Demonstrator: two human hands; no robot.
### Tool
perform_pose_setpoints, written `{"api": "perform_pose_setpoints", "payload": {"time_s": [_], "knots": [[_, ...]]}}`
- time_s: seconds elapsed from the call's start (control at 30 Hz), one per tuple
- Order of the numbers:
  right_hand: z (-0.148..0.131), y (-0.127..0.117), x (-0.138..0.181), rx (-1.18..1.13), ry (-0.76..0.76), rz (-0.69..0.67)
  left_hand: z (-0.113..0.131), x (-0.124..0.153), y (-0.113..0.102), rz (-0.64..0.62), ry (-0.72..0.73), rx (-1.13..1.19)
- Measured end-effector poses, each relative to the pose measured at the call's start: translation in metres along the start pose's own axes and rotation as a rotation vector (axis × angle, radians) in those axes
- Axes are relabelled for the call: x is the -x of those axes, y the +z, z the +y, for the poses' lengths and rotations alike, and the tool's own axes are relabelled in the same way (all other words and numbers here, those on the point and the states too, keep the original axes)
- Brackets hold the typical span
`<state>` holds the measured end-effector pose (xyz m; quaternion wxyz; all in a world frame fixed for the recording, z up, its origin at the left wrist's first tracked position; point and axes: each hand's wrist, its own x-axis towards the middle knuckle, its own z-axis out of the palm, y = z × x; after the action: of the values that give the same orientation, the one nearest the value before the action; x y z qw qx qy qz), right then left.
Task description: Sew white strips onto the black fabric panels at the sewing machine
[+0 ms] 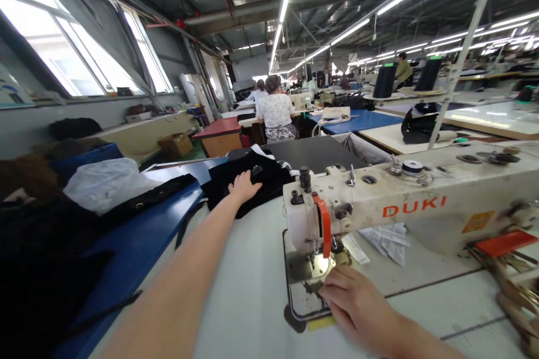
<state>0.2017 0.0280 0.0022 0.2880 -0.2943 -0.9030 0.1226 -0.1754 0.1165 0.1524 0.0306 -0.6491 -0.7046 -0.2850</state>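
Note:
My left hand (245,187) stretches far forward and lies on a heap of black fabric (223,176) at the table's far left side. Its thumb is apart from the fingers, which rest on the cloth. Close to the needle area of a white sewing machine (362,207), my right hand (351,294) is closed, fingertips pressed together over the metal needle plate (303,291). Whatever it pinches, if anything, is hidden. A small lamp lights the spot under the machine's head, beside an orange lever (323,224).
White labels (385,241) lie behind the needle on the pale table (240,269). To the left, a blue surface (138,247) carries dark garments and a white plastic bag (107,182). A seated person (275,106) works ahead. A thin pole (463,56) rises at right.

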Motion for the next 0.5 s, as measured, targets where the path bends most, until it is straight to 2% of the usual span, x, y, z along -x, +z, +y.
{"api": "perform_pose_setpoints", "payload": {"time_s": [0.13, 0.33, 0.4, 0.5], "knots": [[0.0, 0.0, 0.002, -0.017, -0.009, -0.004, -0.024, 0.032, 0.001, -0.035, 0.003, -0.116], [0.0, -0.002, 0.007, -0.073, -0.065, -0.021, -0.047, 0.106, -0.003, -0.049, -0.06, -0.353], [0.0, -0.002, 0.007, -0.074, -0.078, -0.035, -0.053, 0.131, -0.012, -0.04, -0.078, -0.422], [-0.002, -0.002, 0.007, -0.058, -0.082, -0.053, -0.07, 0.169, -0.045, -0.029, -0.155, -0.66]]}}
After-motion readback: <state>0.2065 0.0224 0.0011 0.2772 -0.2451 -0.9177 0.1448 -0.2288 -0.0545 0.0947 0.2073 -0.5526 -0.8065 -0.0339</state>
